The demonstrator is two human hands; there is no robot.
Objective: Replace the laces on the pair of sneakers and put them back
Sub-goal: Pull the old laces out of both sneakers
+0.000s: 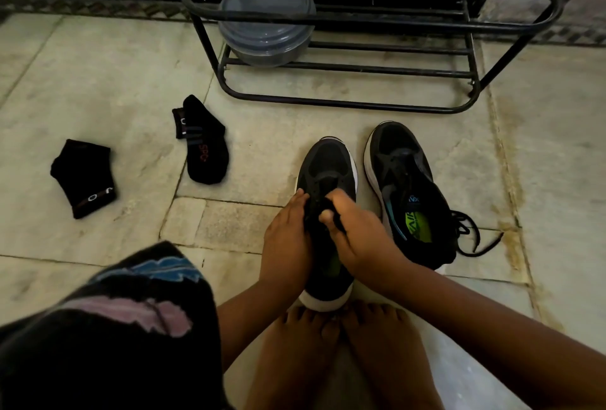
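The person has bare forearms, bare left hand (288, 239) and right hand (357, 239), bare feet (344, 350), and wears a black garment (108, 337) printed with jagged blue and pale pink patches.

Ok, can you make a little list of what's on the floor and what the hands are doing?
left hand: grips the left sneaker at its lacing
right hand: pinches the same sneaker's lacing
right sneaker: on the floor beside it, black lace trailing loose
socks: two black ones, near sock and far sock, lying apart
rack: black metal, holds a grey lidded container
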